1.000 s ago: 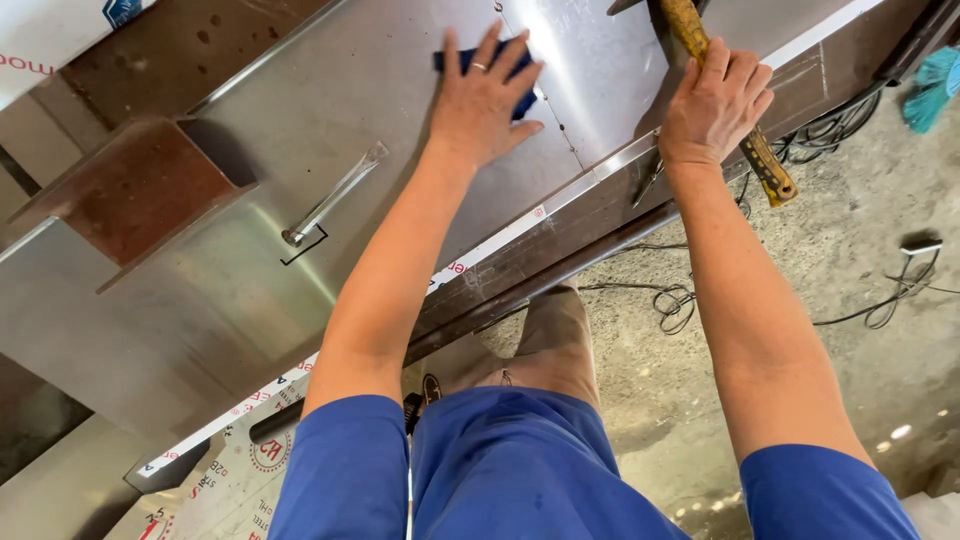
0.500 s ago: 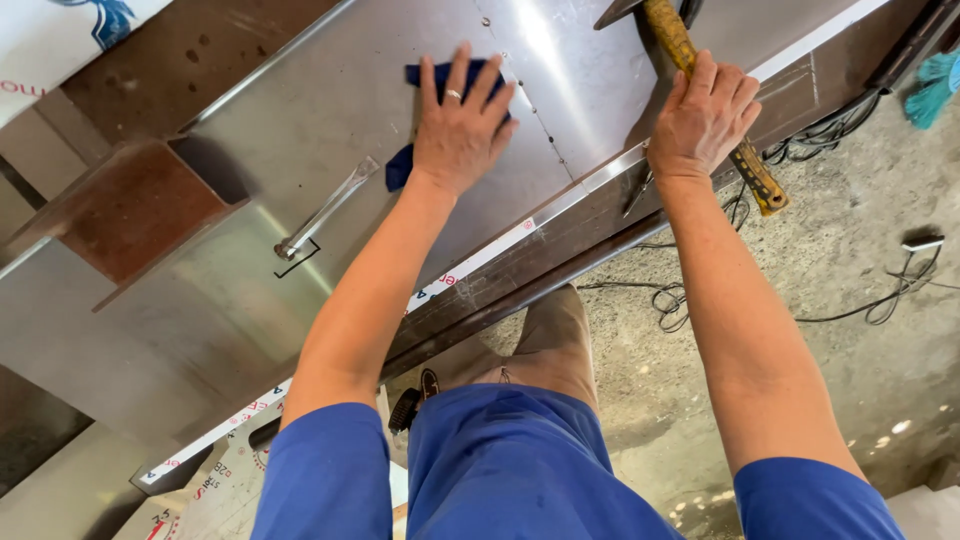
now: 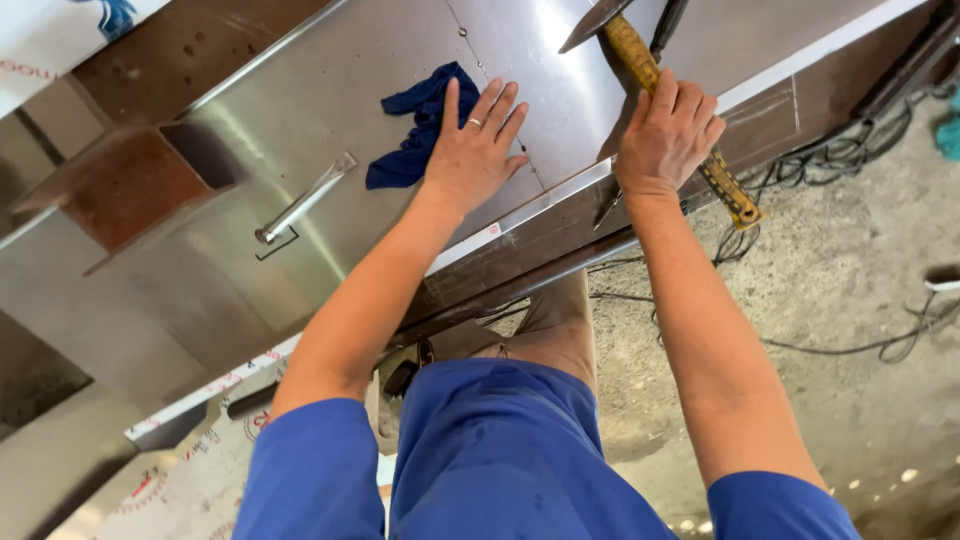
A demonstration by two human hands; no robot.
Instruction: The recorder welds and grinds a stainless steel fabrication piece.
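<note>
A crumpled dark blue rag (image 3: 418, 125) lies on the shiny steel sheet (image 3: 300, 120), its near right edge pinned under the left hand (image 3: 478, 150), which presses flat with fingers spread and a ring on one finger. The right hand (image 3: 668, 135) rests on a yellow-handled tool (image 3: 680, 115) lying across the sheet's right edge, fingers laid over the worn handle; whether they close around it I cannot tell. Left of the rag a metal handle (image 3: 305, 198) is fixed to the sheet. Further left sits a rusty brown box (image 3: 120, 180). Below right is a rough concrete floor (image 3: 860, 350) with black cables (image 3: 850, 160) trailing.
</note>
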